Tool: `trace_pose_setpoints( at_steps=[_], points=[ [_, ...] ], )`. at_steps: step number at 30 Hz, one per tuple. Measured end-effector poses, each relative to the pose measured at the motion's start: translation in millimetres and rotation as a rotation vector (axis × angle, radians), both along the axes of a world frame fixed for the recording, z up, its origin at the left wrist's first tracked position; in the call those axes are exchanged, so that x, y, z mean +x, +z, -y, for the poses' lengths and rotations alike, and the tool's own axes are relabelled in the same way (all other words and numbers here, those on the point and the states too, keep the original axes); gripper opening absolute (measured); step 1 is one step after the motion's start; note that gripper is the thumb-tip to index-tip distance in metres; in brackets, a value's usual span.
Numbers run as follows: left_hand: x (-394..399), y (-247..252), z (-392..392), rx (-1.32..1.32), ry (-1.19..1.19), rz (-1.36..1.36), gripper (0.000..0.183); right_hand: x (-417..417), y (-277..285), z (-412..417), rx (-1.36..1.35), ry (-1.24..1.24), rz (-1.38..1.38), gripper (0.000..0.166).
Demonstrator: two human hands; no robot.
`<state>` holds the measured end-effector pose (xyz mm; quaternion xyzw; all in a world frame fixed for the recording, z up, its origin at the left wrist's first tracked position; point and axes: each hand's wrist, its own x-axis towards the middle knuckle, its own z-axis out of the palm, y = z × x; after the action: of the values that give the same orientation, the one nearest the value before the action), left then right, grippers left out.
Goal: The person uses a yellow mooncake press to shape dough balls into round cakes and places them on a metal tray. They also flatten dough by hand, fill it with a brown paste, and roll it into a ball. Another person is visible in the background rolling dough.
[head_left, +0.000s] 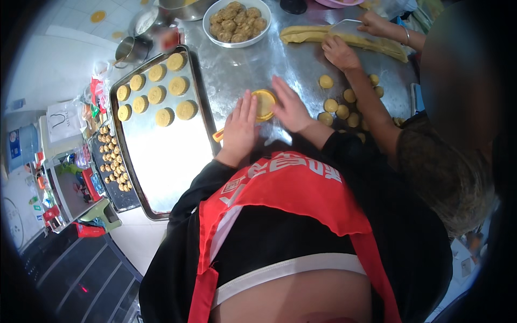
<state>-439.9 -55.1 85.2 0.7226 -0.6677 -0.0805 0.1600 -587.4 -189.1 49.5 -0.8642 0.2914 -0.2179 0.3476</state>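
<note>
A round yellow mooncake mold lies on the metal table before me, with pale dough filling its hollow. My left hand rests flat along the mold's left side, fingers straight. An orange handle end sticks out past the left wrist; the part between is hidden under the hand. On the other side, my right hand is tilted with its fingers extended, close to the mold's right rim. Left of me, a large baking tray bears several stamped round cakes in its far half.
A white bowl of brown filling balls stands at the back. To my right, a co-worker's hands work a long dough roll with a scraper. Dough balls lie near that arm. A dark tray holds small pieces.
</note>
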Motion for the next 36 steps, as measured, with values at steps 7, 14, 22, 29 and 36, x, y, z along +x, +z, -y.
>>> trace_pose_setpoints(
  at_steps=[7, 14, 22, 29, 36],
  points=[
    [-4.4, -19.7, 5.2, -0.033, -0.030, 0.109, 0.063, 0.9, 4.0, -26.8, -0.294, 0.074, -0.350, 0.086],
    [-6.6, -20.6, 4.9, -0.021, -0.009, 0.038, 0.062, 1.4, 13.0, -27.5, -0.259, 0.122, -0.343, 0.083],
    [0.4, -2.3, -6.9, 0.079, 0.104, 0.141, 0.077, 4.3, 13.2, -27.0, -0.238, 0.121, -0.313, 0.084],
    [22.2, -4.4, -22.0, 0.248, 0.191, 0.135, 0.048, 5.1, 6.9, -25.3, -0.207, 0.130, -0.301, 0.082],
    [23.9, -9.6, -20.6, 0.412, 0.175, 0.066, 0.041, 5.0, 3.5, -27.0, -0.272, 0.086, -0.277, 0.084]
  ],
)
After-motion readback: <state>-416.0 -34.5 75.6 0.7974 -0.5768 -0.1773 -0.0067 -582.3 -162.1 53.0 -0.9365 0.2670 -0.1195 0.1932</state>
